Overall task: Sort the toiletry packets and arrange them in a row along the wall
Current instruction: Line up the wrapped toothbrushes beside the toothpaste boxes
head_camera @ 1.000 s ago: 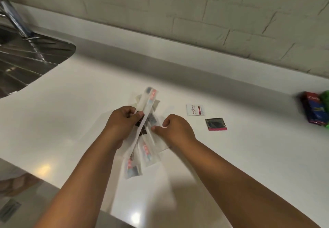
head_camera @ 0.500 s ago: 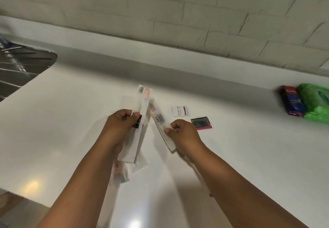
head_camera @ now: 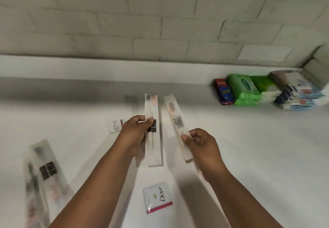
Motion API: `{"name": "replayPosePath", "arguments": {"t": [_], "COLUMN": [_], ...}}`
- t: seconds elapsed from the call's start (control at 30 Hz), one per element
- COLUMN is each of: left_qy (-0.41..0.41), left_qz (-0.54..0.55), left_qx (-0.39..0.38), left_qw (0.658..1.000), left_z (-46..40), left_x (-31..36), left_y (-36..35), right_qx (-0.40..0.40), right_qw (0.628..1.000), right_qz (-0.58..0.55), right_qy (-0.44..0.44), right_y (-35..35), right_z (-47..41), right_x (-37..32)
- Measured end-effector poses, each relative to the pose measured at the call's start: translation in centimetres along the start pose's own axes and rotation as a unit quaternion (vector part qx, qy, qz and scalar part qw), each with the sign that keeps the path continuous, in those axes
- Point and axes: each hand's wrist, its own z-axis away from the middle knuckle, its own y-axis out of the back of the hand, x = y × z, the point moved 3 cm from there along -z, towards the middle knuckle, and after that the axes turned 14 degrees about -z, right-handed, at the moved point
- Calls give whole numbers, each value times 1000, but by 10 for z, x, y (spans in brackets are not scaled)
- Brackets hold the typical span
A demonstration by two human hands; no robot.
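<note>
My left hand grips a long clear toothbrush packet with a dark square label, held upright above the white counter. Just to its right, my right hand pinches a second long white packet near its lower end, tilted slightly left. On the counter lie a white and pink Dove sachet near me, a small white sachet behind my left hand, and several clear toothbrush packets at the lower left.
Against the brick wall at the right stand a red and blue toothpaste box, green wipe packs and white and blue packs in a row.
The view has swung right, so the sink left the frame and the row by the wall came in. My hands drew apart, each with one long packet; other packets now lie on the counter.
</note>
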Motion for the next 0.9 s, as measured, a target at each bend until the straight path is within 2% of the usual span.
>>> {"name": "replayPosePath", "arguments": {"t": [0.13, 0.27, 0.63, 0.77, 0.9], "left_qy": [15, -8, -72, -86, -124], "left_qz": [-17, -78, -200, -243, -317], "left_qx": [-21, -20, -33, -10, 33], "left_qw": [1000, 997, 977, 966, 940], "left_z": [-23, -53, -116, -127, -129], "left_x": [12, 29, 77, 78, 83], "left_y": [-59, -110, -209, -230, -240], "right_qx": [49, 95, 137, 151, 150], "right_qw": [999, 995, 986, 985, 985], "right_qz": [5, 41, 91, 84, 81], "right_qy": [3, 7, 6, 15, 27], "right_y": [50, 93, 140, 152, 158], "right_z": [-8, -19, -46, -48, -49], "right_x": [0, 2, -4, -7, -10]}}
